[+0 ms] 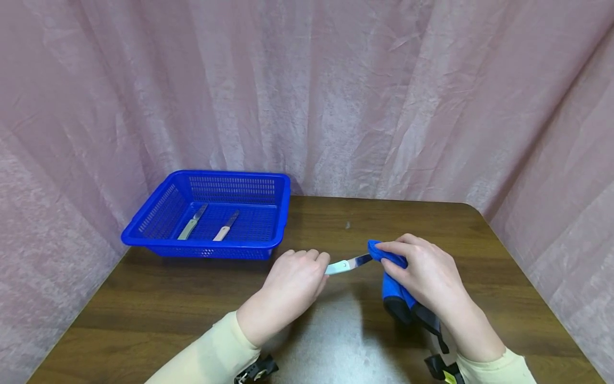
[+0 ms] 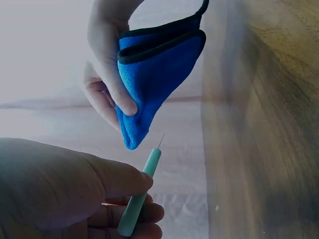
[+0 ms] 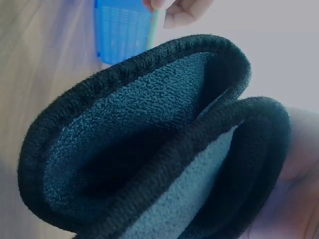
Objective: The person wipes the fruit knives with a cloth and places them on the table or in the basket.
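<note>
My left hand (image 1: 295, 277) grips a small knife (image 1: 339, 267) by its pale mint-green handle, its blade pointing right. In the left wrist view the handle (image 2: 139, 194) lies between thumb and curled fingers, and the thin blade is seen edge-on. My right hand (image 1: 427, 269) pinches a folded blue cloth (image 1: 393, 288) with black edging; its lower part hangs down. In the head view the blade tip is close to the pinched cloth; whether they touch I cannot tell. The cloth's dark-edged folds (image 3: 174, 164) fill most of the right wrist view.
A blue plastic basket (image 1: 277, 234) stands at the back left of the wooden table (image 1: 192, 304). Inside lie a knife with a pale green handle (image 1: 187, 229) and another with a pinkish handle (image 1: 221, 233), apart from each other. A pink curtain (image 1: 307, 96) hangs behind the table.
</note>
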`<state>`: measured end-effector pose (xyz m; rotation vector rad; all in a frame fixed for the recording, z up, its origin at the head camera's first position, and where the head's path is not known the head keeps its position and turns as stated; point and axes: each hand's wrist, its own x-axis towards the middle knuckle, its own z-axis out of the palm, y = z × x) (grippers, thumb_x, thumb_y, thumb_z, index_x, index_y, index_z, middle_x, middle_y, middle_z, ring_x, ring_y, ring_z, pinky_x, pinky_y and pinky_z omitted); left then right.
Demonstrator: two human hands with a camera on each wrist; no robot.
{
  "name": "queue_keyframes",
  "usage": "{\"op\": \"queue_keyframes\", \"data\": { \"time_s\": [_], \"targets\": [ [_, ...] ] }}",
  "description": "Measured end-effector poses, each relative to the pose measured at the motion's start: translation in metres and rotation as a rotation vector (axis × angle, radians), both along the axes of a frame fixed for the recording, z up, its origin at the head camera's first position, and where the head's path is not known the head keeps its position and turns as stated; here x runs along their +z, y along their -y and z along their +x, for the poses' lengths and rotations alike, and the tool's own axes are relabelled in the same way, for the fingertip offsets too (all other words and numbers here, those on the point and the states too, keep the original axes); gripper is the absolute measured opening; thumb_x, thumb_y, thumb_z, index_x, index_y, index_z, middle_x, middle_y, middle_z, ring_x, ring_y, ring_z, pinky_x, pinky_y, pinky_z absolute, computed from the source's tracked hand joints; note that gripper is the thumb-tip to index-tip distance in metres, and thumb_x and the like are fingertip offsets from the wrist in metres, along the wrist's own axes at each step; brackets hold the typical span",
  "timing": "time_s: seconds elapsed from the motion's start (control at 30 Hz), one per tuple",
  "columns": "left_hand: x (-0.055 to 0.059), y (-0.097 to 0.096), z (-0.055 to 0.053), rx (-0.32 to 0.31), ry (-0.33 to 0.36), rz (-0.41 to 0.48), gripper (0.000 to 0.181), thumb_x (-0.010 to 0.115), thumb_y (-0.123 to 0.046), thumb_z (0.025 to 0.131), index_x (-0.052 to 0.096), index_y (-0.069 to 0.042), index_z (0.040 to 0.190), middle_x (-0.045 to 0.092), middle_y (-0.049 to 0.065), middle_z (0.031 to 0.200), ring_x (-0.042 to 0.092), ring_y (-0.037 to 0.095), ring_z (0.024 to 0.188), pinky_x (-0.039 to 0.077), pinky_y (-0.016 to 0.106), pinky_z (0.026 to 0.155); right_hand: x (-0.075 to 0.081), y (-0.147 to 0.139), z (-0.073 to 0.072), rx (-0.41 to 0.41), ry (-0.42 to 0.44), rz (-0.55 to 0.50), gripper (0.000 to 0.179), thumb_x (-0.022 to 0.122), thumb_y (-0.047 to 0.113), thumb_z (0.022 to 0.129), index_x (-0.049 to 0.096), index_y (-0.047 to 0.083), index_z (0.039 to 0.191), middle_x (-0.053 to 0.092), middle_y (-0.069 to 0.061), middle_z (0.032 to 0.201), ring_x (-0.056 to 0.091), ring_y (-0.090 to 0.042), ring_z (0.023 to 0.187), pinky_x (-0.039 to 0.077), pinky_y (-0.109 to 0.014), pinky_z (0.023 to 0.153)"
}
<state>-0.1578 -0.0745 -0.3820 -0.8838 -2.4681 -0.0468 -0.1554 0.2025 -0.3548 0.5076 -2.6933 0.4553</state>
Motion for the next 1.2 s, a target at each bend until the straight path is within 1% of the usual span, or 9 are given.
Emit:
{"op": "queue_keyframes", "data": {
  "time_s": [0.23, 0.4, 0.7, 0.87, 1.0, 1.2],
  "targets": [
    [0.002, 0.001, -0.001, -0.002, 0.007, 0.014, 0.030, 0.091, -0.026, 0.091, 0.064, -0.012, 0.089, 0.061, -0.002, 0.074, 0.063, 0.017, 0.062, 0.037, 0.029, 0.053, 0.006, 0.009, 0.000, 0.010, -0.002, -0.017, 0.030, 0.085, 0.025, 0.096, 0.086, 0.026, 0.125, 0.074, 0.007, 0.104, 0.067, -0.016, 0.086, 0.053, -0.039, 0.068],
    [0.001, 0.003, -0.002, 0.005, 0.011, 0.014, 0.030, 0.091, -0.027, 0.091, 0.064, -0.013, 0.089, 0.060, -0.003, 0.074, 0.062, 0.017, 0.062, 0.037, 0.029, 0.053, 0.008, 0.016, -0.002, 0.017, 0.003, -0.023, 0.030, 0.084, 0.025, 0.096, 0.085, 0.027, 0.126, 0.074, 0.009, 0.103, 0.066, -0.015, 0.086, 0.052, -0.039, 0.068],
    [0.001, 0.006, -0.003, -0.006, 0.006, 0.032, 0.030, 0.091, -0.025, 0.090, 0.064, -0.012, 0.089, 0.061, -0.002, 0.074, 0.062, 0.018, 0.062, 0.038, 0.030, 0.053, 0.010, 0.023, -0.004, 0.038, -0.006, -0.032, 0.030, 0.086, 0.025, 0.096, 0.085, 0.026, 0.126, 0.074, 0.007, 0.106, 0.068, -0.016, 0.088, 0.053, -0.038, 0.069],
    [0.002, 0.007, -0.002, 0.001, 0.017, 0.031, 0.030, 0.091, -0.025, 0.091, 0.064, -0.012, 0.090, 0.061, -0.002, 0.074, 0.062, 0.018, 0.062, 0.038, 0.029, 0.053, 0.013, 0.027, -0.003, 0.050, -0.010, -0.036, 0.030, 0.085, 0.026, 0.096, 0.085, 0.026, 0.127, 0.075, 0.007, 0.107, 0.068, -0.017, 0.088, 0.054, -0.038, 0.070],
    [0.003, 0.008, -0.001, -0.008, 0.020, 0.036, 0.030, 0.092, -0.025, 0.091, 0.065, -0.012, 0.091, 0.061, -0.002, 0.074, 0.062, 0.017, 0.063, 0.037, 0.029, 0.054, 0.016, 0.030, -0.003, 0.055, -0.012, -0.045, 0.030, 0.086, 0.026, 0.096, 0.085, 0.026, 0.127, 0.075, 0.007, 0.106, 0.068, -0.016, 0.086, 0.053, -0.038, 0.069],
    [0.004, 0.008, 0.001, -0.016, 0.023, 0.044, 0.030, 0.092, -0.025, 0.091, 0.064, -0.012, 0.091, 0.060, -0.002, 0.074, 0.061, 0.017, 0.062, 0.037, 0.029, 0.053, 0.018, 0.034, -0.002, 0.056, -0.006, -0.048, 0.031, 0.085, 0.026, 0.097, 0.084, 0.027, 0.128, 0.075, 0.006, 0.108, 0.069, -0.018, 0.090, 0.055, -0.040, 0.071]
  ]
}}
